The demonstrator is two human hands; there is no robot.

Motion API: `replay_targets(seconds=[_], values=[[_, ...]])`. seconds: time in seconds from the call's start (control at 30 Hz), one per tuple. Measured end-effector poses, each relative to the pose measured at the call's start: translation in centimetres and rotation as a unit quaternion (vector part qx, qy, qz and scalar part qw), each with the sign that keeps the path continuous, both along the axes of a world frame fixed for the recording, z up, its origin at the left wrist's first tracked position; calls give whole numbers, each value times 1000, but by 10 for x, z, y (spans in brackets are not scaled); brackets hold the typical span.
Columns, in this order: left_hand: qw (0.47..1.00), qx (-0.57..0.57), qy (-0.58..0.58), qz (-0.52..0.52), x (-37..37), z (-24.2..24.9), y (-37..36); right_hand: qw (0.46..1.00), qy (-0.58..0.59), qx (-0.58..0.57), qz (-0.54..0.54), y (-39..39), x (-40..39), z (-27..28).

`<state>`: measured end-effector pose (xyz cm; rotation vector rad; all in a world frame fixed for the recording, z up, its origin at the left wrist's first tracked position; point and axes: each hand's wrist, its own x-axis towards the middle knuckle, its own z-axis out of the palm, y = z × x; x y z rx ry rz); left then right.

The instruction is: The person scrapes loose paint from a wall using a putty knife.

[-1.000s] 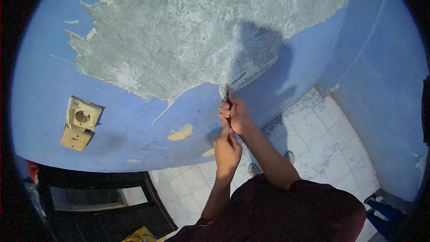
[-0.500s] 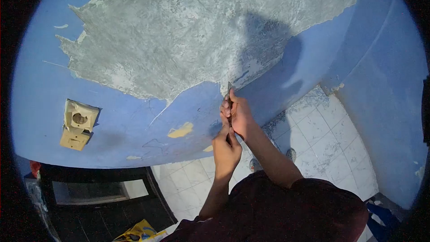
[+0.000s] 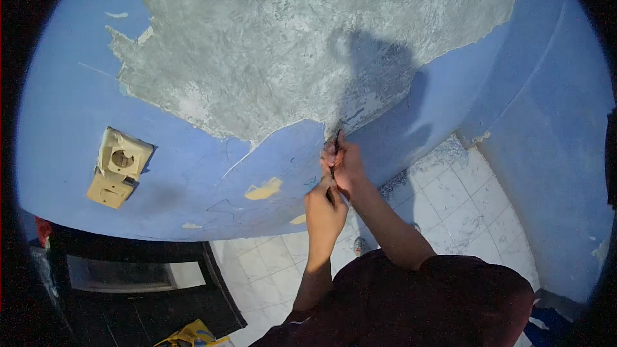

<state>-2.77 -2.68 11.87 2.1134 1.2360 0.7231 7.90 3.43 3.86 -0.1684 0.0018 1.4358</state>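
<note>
Gripping a scraper (image 3: 334,148) two-handed: my right hand (image 3: 347,164) closed high on it, left hand (image 3: 324,209) closed on the handle below for push. Blade tip sits at the blue paint (image 3: 283,154) edge under bare plaster (image 3: 289,51).

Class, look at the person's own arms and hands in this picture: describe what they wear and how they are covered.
Both forearms are bare, with no gloves, watch or rings visible on the left hand or the right hand. A dark maroon short-sleeved shirt covers the upper arms, its sleeves ending near the elbows.
</note>
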Motion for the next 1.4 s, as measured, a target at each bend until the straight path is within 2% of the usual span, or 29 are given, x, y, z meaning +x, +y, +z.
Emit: replay_targets(seconds=[0.1,0.17,0.27,0.4,0.47,0.5,0.57,0.6,0.67,0.7,0.73,0.8,0.87,0.9,0.97,1.1,1.17,1.2,1.27,1.33,1.37,1.4], values=[[1000,0,-25,-7,-4,-20,1,999,-23,29,5,-7,1,1],[995,-22,-94,12,2,-25,-1,999,-41,5,-14,-5,4,0],[999,-11,-30,-13,-1,-11,-2,998,-40,-34,-38,-9,3,5],[999,-24,-29,-39,-17,-19,12,997,-7,-58,-50,-10,-1,13],[964,-180,-186,-59,-21,-21,11,997,-1,-66,-51,-11,-2,17],[964,-181,-184,-65,-21,-23,8,996,6,-77,-44,-13,-2,18],[853,-372,-366,5,-18,-15,-1,996,0,-75,-38,-13,0,15],[853,-376,-362,0,-18,-16,-3,997,-8,-73,-26,-13,2,12],[771,-453,-446,31,-17,-16,-4,998,-7,-61,-18,-11,4,8],[771,-458,-442,25,-15,-18,-5,999,-7,-49,0,-10,5,5],[763,-469,-442,49,-14,-22,-5,998,-56,-29,-12,-14,5,7],[755,-480,-440,72,-14,-23,-5,997,-67,-47,-5,-19,7,11],[665,-590,-458,1,-15,-22,-4,995,-78,-64,5,-20,10,9],[665,-590,-457,1,-15,-22,-1,996,-81,-38,21,-20,13,5],[624,-633,-458,-33,-15,-23,8,996,-84,-11,38,-17,15,2],[619,-640,-452,-53,-16,-26,18,996,-70,-9,56,-15,17,-6],[663,-614,-428,-34,-19,-25,19,996,-60,11,71,-14,17,-8],[664,-612,-429,-34,-20,-24,21,996,-57,-13,68,-13,17,-8],[700,-590,-402,-13,-23,-19,24,996,-52,-36,67,-11,15,-15],[715,-577,-394,-7,-21,-15,20,997,-9,34,72,-5,13,-33],[727,-568,-387,-3,-19,-14,19,997,-8,35,74,-7,14,-24],[727,-564,-392,-7,-19,-17,19,998,-11,-22,63,-15,16,-5]])
